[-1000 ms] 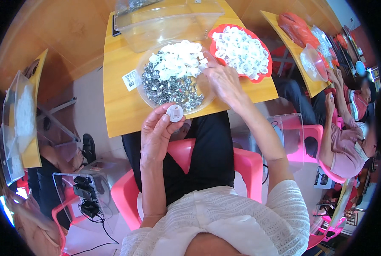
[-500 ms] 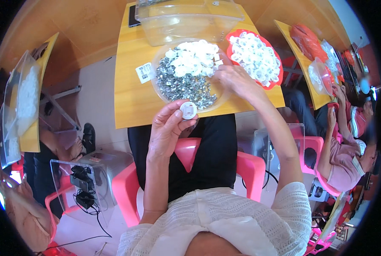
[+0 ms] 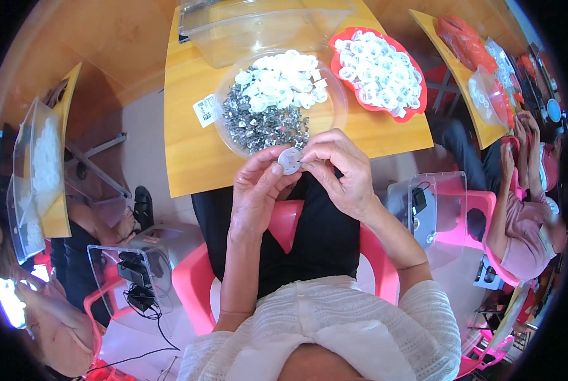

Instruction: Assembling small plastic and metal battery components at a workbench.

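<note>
A round white plastic disc [image 3: 290, 161] is pinched between the thumb and fingers of my left hand [image 3: 253, 193], just in front of the table's near edge. My right hand [image 3: 344, 174] is closed in a pinch at the disc's right edge. A tiny dark bit shows at its fingertips, too small to name. Beyond the hands stands a round clear tray [image 3: 340, 120]. White plastic pieces [image 3: 281, 79] are heaped in its far part, and small shiny metal pieces [image 3: 252, 124] in its near left part.
A red scalloped bowl [image 3: 422, 105] full of white round parts [image 3: 379, 73] sits at the table's right. Behind the tray is a clear plastic bin [image 3: 265, 38]. A printed white label [image 3: 204, 111] lies at the tray's left. Other people sit at side tables.
My right hand has come back from the tray's right side to the disc. The left hand still holds the disc, now turned to a different angle. The view has shifted slightly.
</note>
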The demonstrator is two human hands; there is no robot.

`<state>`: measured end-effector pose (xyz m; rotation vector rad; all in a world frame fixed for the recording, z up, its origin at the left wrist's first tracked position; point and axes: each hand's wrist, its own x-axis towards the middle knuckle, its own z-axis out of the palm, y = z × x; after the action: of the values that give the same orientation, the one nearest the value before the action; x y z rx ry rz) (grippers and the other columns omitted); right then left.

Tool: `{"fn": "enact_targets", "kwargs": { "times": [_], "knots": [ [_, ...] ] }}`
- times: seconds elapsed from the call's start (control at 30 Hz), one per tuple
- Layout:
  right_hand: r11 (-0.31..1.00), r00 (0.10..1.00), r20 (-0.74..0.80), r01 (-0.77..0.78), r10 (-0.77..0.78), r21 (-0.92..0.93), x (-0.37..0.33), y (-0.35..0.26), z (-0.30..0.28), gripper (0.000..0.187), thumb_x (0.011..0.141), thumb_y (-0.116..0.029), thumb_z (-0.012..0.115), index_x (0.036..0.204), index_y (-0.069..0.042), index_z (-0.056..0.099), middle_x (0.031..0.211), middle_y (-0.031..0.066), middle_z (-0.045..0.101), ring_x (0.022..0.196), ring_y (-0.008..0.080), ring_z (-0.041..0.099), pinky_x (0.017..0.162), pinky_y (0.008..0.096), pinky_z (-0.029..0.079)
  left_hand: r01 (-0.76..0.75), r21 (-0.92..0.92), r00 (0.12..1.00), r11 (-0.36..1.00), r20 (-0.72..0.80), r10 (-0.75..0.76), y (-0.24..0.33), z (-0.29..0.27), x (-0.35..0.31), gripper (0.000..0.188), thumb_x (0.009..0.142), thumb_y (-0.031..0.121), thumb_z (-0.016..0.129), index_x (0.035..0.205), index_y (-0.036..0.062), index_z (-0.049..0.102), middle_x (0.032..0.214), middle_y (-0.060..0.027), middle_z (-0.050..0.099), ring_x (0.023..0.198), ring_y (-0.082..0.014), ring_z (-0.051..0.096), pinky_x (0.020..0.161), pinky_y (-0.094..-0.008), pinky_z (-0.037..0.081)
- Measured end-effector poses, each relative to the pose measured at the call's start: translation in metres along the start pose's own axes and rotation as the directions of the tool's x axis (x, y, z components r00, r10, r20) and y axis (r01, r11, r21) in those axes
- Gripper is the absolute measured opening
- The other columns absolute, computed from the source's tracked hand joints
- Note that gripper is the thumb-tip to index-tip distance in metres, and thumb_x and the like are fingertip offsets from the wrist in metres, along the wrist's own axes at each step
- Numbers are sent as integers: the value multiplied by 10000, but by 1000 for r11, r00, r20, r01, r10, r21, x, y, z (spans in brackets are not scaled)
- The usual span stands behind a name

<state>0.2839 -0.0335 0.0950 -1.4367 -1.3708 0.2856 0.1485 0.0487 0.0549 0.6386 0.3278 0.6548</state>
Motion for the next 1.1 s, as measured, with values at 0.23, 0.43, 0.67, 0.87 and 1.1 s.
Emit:
{"fn": "enact_targets", "kwargs": {
  "times": [0.23,0.43,0.67,0.87,1.1],
  "knots": [
    [1000,997,-73,-10,11,12,-7,9,5,129,759,24,661,864,-26,605,927,56,472,742,120,508,575,213,420,-55,-42,998,998,13,55,-9,16,6,252,852,31,566,1103,6,561,1063,-108,601,957,-186,603,848,-320,514],
    [998,988,-139,-63,65,20,-10,7,7,104,777,-23,659,870,-45,620,904,50,477,731,112,502,562,209,410,-121,-18,993,993,9,121,-15,13,9,261,825,-9,582,1083,28,579,1112,-132,574,1035,-209,562,888,-345,489],
    [950,967,-93,-212,238,231,-10,5,3,129,737,-12,683,852,-43,634,820,26,545,687,95,505,570,211,411,-117,-18,993,993,7,117,-18,9,9,249,822,-18,576,1065,36,587,1139,-150,560,1064,-231,547,905,-359,479],
    [967,983,-75,-147,166,209,-6,4,1,165,702,20,683,847,-28,618,825,62,571,721,114,592,535,212,452,-89,-58,994,994,63,92,-15,6,7,244,832,9,575,1075,35,576,1153,-160,554,1061,-226,554,913,-354,478],
    [999,987,-160,4,2,35,-8,4,0,150,676,33,660,807,-18,606,771,97,558,670,194,593,540,274,463,-36,-172,996,984,76,49,-14,5,6,250,833,14,572,1083,20,565,1159,-177,547,1072,-237,553,919,-374,481]
  ]
}}
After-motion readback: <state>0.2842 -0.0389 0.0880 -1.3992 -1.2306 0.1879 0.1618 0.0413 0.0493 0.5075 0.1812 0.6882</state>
